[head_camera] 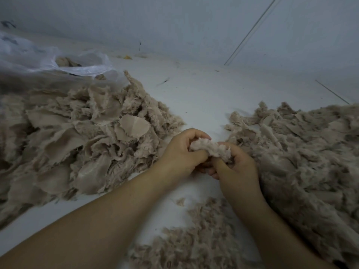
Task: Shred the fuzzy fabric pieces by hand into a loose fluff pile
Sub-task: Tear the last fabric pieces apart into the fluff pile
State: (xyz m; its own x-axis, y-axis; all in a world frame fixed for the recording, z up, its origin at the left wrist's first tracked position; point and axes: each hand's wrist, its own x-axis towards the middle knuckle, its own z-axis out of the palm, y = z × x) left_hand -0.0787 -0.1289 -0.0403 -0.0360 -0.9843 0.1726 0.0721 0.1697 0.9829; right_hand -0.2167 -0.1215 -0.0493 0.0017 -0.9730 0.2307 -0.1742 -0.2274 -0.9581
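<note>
A small beige fuzzy fabric piece (212, 149) is held between both hands just above the white floor. My left hand (180, 155) grips its left end with curled fingers and thumb. My right hand (236, 164) grips its right end, thumb pressed against the fluff. A big heap of fuzzy fabric pieces (77, 142) lies to the left, many showing their smooth ribbed backing. Another beige heap (303, 152) spreads on the right, beside my right wrist. A low patch of loose fluff (194, 239) lies near the bottom between my forearms.
A clear plastic bag (48, 61) with a few beige scraps inside lies at the back left, behind the left heap. The white floor (204, 98) runs back to a pale wall. Small bits of debris dot the floor near the wall.
</note>
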